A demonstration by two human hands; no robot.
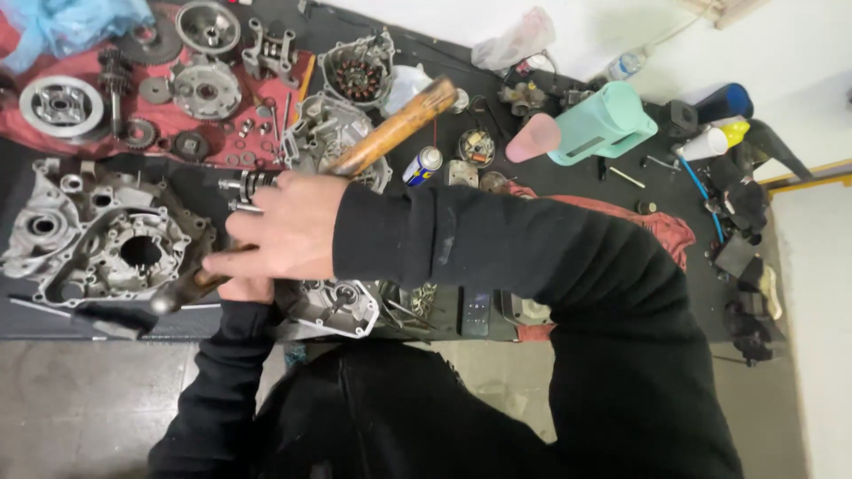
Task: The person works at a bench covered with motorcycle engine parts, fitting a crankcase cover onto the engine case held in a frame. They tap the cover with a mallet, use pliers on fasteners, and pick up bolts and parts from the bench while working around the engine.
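Near the middle of the dark work mat, the right hand (288, 229) is wrapped around a hammer (390, 131), its wooden handle running up toward one o'clock and its dark metal head hidden low at about seven o'clock of the hand. By its look the hammer is head-heavy and stiff, the varnished handle somewhat slick; the hand grips it close to the head, which would give control rather than swing. The fingers are curled shut around the handle, thumb on top. Under it, the left hand (246, 288) is mostly covered; whether it grips anything cannot be told, though it lies at the edge of an engine cover (333, 306).

At nine o'clock lies a grey crankcase half (106, 239), heavy cast metal with a round bore. At eleven o'clock a red cloth (133, 133) carries gears and clutch parts. At twelve o'clock sits a stator cover (357, 71), at one o'clock a blue spray can (422, 165), and at two o'clock a mint-green jug (603, 124).
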